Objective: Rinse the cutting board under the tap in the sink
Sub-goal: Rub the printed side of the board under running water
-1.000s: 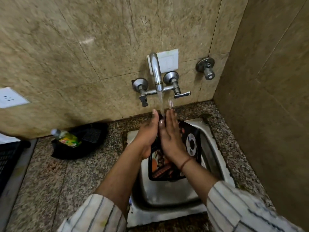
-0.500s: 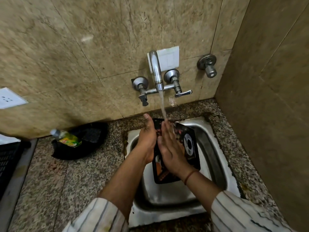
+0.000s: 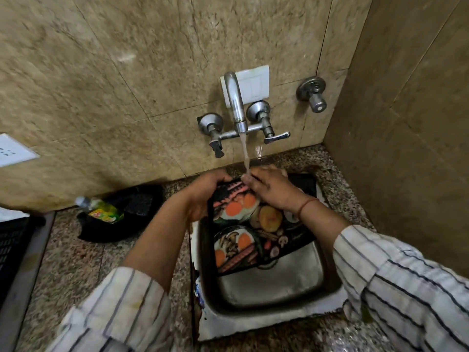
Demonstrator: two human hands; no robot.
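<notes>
Since the views 1 s and 0.5 s ago, the flat black cutting board printed with eggs, sausages and mushrooms [image 3: 253,232] has turned from an edge-on, upright pose to a wide tilted one, so that its printed face now looks up at the camera; both hands have moved from that face to its far top edge. Judged from this, the printed side is now open to the water and rinsing is in progress, not finished. The left hand [image 3: 203,196] is curled over the upper left corner of the board, fingers wrapped behind the edge, closed on it. To its right, the stream from the chrome wall-mounted tap [image 3: 237,107] falls between the 2 grips and lands on the fingers of the right hand [image 3: 274,189], which is curled over the top edge and also clamped on the board. Below both grips the board slopes down into the rectangular stainless steel sink [image 3: 274,283]; whether its lower edge touches the basin cannot be told.
</notes>
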